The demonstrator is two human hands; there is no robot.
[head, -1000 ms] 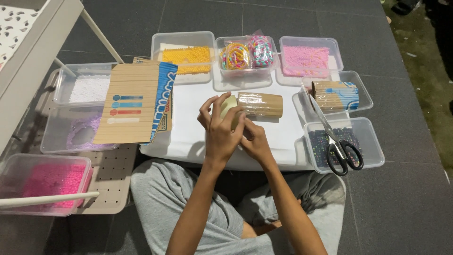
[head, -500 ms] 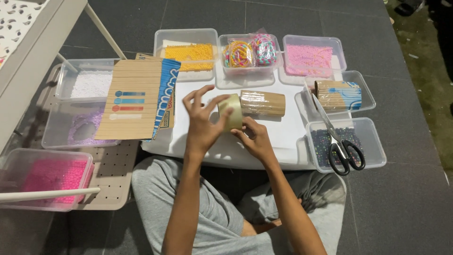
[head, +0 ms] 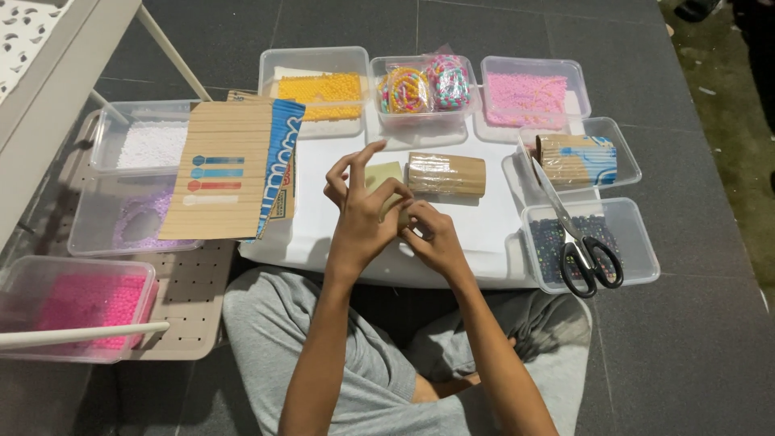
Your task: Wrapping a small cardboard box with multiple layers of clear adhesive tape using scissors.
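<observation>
Pale green roll (head: 384, 179), pinched by left hand (head: 363, 216), right hand (head: 432, 238), fingers curled

The left hand (head: 361, 214) and right hand (head: 432, 238) cover most of a small pale pad (head: 384, 175). The near-left pink bead tub (head: 73, 303) runs off the left edge.

white board (head: 484, 222) bare at right, tubs ringing, scissors (head: 577, 226) perhaps overhanging

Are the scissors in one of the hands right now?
No, the black-handled scissors lie across the clear bead boxes at right, apart from both hands, which meet over the white board.
</observation>
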